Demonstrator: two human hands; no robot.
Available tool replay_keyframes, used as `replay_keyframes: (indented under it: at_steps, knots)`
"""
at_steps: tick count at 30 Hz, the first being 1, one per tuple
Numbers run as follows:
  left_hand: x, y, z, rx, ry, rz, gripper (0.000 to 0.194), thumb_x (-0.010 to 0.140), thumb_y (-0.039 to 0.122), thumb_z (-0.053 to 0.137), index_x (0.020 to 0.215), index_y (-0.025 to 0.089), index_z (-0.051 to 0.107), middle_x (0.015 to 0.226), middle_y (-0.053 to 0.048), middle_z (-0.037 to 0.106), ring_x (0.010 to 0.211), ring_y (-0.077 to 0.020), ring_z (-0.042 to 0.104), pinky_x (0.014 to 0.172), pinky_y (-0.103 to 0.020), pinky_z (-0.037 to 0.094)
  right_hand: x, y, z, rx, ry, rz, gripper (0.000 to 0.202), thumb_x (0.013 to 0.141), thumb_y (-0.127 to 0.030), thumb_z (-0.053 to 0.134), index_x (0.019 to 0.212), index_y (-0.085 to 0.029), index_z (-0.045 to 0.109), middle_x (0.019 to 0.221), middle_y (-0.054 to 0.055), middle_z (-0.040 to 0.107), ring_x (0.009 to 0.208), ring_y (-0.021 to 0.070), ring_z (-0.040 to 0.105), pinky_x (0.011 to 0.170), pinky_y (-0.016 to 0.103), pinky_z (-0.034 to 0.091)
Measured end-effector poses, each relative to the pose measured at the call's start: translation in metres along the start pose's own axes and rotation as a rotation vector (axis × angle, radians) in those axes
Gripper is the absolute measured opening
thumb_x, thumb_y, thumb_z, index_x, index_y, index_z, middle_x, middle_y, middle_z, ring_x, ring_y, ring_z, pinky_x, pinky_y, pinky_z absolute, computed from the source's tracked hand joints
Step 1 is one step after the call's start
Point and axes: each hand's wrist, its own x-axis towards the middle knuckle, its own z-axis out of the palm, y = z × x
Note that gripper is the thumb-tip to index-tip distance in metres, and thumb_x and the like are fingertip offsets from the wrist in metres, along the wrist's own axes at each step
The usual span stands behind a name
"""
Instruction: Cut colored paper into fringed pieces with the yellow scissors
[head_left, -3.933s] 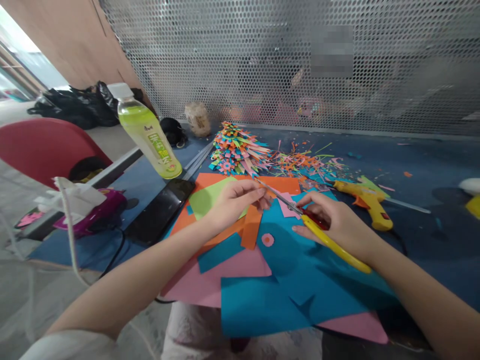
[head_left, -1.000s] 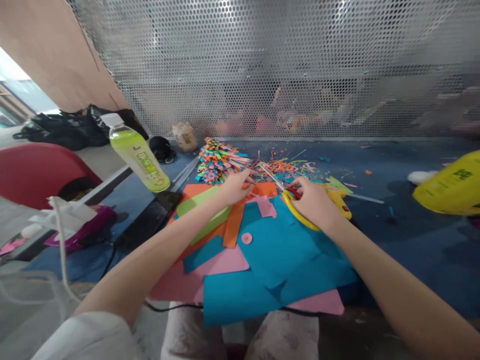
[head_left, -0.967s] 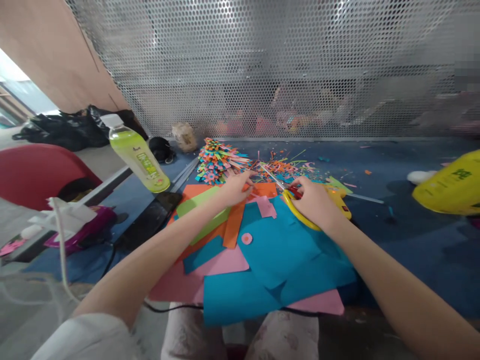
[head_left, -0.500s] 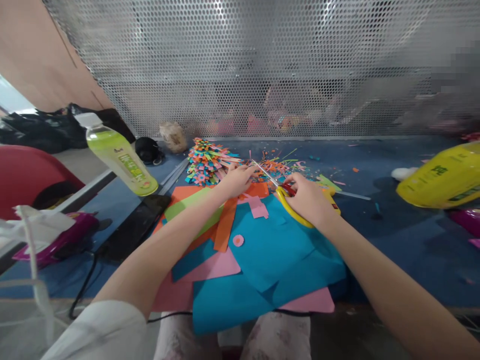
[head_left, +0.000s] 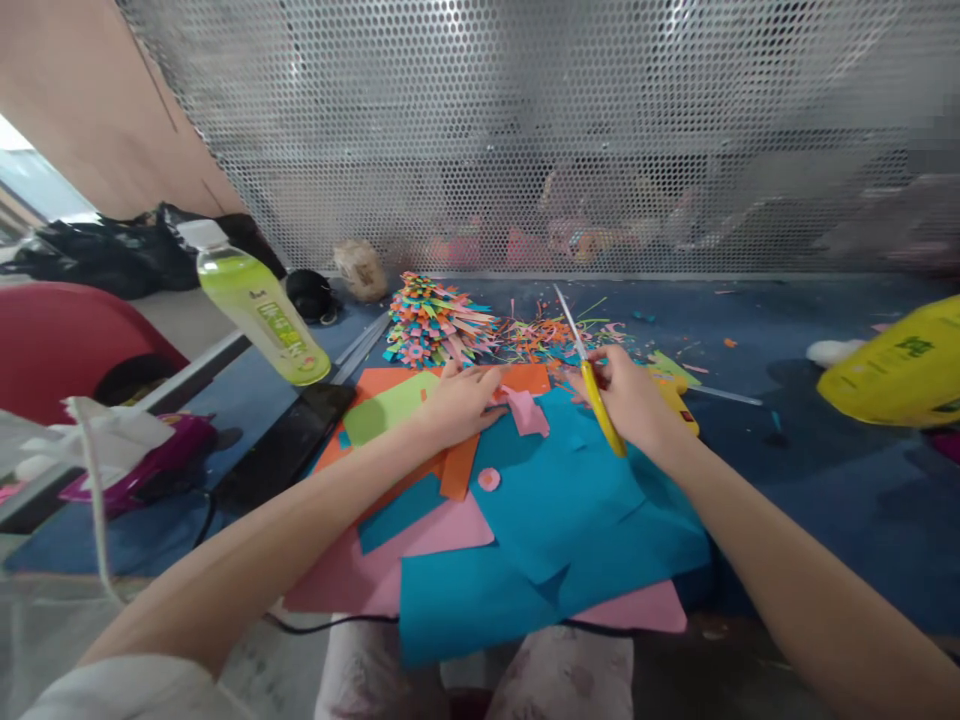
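My left hand is over the orange and green sheets, its thumb and forefinger closed on the edge of a small pink piece of paper, which is slightly bent up. In my right hand is a pair of scissors with yellow handles, the blades pointing up and away from me. Below both hands lies a large blue sheet of paper. A small round pink paper flower with an orange centre rests on it. An orange strip lies left of the flower.
Behind my hands stand a colourful paper-flower cone and a heap of paper scraps. A green drink bottle is at left, beside a black phone-like slab. A yellow bottle lies right. A perforated metal panel closes the back.
My left hand has drawn back from the scraps to the pink piece, which is now bent. The scissors have swung more upright in my right hand. The view has shifted slightly left.
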Motion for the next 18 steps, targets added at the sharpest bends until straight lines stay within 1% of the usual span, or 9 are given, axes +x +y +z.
replay_keyframes:
  at_steps: [2, 5, 9, 13, 15, 18]
  knots:
    - [-0.003, 0.0, 0.002, 0.03, -0.024, -0.032, 0.048, 0.093, 0.034, 0.047, 0.137, 0.015, 0.042, 0.118, -0.014, 0.068, 0.114, -0.029, 0.061, 0.098, -0.045, 0.034, -0.001, 0.0, 0.001, 0.019, -0.005, -0.01, 0.033, 0.081, -0.047, 0.059, 0.103, -0.025, 0.047, 0.083, 0.008, 0.069, 0.077, 0.0275, 0.068, 0.065, 0.04, 0.054]
    - [-0.004, -0.001, 0.002, 0.018, -0.054, -0.058, 0.045, 0.094, 0.028, 0.045, 0.137, 0.015, 0.043, 0.117, -0.012, 0.069, 0.112, -0.0266, 0.062, 0.1, -0.043, 0.035, -0.004, -0.003, 0.001, 0.027, -0.035, -0.026, 0.034, 0.079, -0.046, 0.062, 0.103, -0.026, 0.047, 0.083, 0.008, 0.069, 0.078, 0.0289, 0.068, 0.068, 0.043, 0.054]
    - [-0.005, -0.003, 0.001, -0.021, -0.051, -0.061, 0.045, 0.09, 0.018, 0.045, 0.135, 0.016, 0.044, 0.112, -0.011, 0.07, 0.11, -0.0238, 0.062, 0.097, -0.038, 0.041, -0.007, -0.006, 0.002, -0.016, -0.062, -0.042, 0.032, 0.079, -0.043, 0.063, 0.101, -0.026, 0.048, 0.084, 0.008, 0.07, 0.077, 0.0283, 0.068, 0.069, 0.042, 0.053]
    - [-0.006, -0.007, 0.003, -0.069, -0.015, -0.044, 0.041, 0.089, 0.018, 0.046, 0.13, 0.019, 0.048, 0.104, -0.01, 0.072, 0.105, -0.0248, 0.064, 0.097, -0.04, 0.042, -0.006, -0.007, 0.007, -0.045, -0.075, -0.077, 0.031, 0.077, -0.038, 0.065, 0.1, -0.023, 0.05, 0.081, 0.007, 0.07, 0.074, 0.0273, 0.069, 0.068, 0.041, 0.053]
    - [-0.007, -0.009, 0.003, -0.1, 0.023, -0.045, 0.039, 0.089, 0.019, 0.047, 0.128, 0.02, 0.05, 0.105, -0.009, 0.072, 0.106, -0.0253, 0.064, 0.098, -0.041, 0.042, -0.004, -0.007, 0.012, -0.031, -0.088, -0.106, 0.03, 0.076, -0.033, 0.066, 0.101, -0.022, 0.052, 0.086, 0.008, 0.071, 0.08, 0.0268, 0.07, 0.073, 0.041, 0.054]
    - [-0.011, -0.011, 0.001, -0.172, 0.12, -0.047, 0.038, 0.09, 0.022, 0.047, 0.128, 0.021, 0.05, 0.108, -0.007, 0.072, 0.109, -0.0242, 0.063, 0.098, -0.038, 0.042, -0.002, -0.006, 0.016, 0.015, -0.091, -0.167, 0.029, 0.075, -0.024, 0.065, 0.101, -0.022, 0.052, 0.097, 0.009, 0.072, 0.093, 0.0245, 0.069, 0.083, 0.04, 0.054]
